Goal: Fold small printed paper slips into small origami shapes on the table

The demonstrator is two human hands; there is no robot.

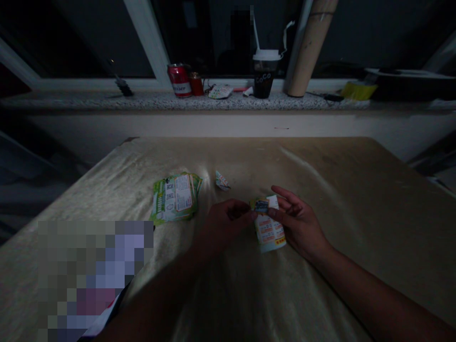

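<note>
Between my two hands is a printed paper leaflet (270, 230), held up off the table, with its top part folded over toward me. My left hand (231, 216) pinches its left edge near the fold, thumb against the fingers. From the other side my right hand (297, 216) grips the sheet between thumb and fingers, with the index finger stretched outward. A small folded paper piece (222, 181) lies on the table just beyond my left hand. Left of it sits a stack of green and white leaflets (176, 197).
The table has a shiny beige cover (320, 171). On the speckled windowsill (149, 100) behind stand a red can (179, 80), a small red jar (195, 84), a lidded drink cup (263, 76) with a straw and a cardboard tube (309, 52). A blurred-out patch (107, 270) covers the lower left.
</note>
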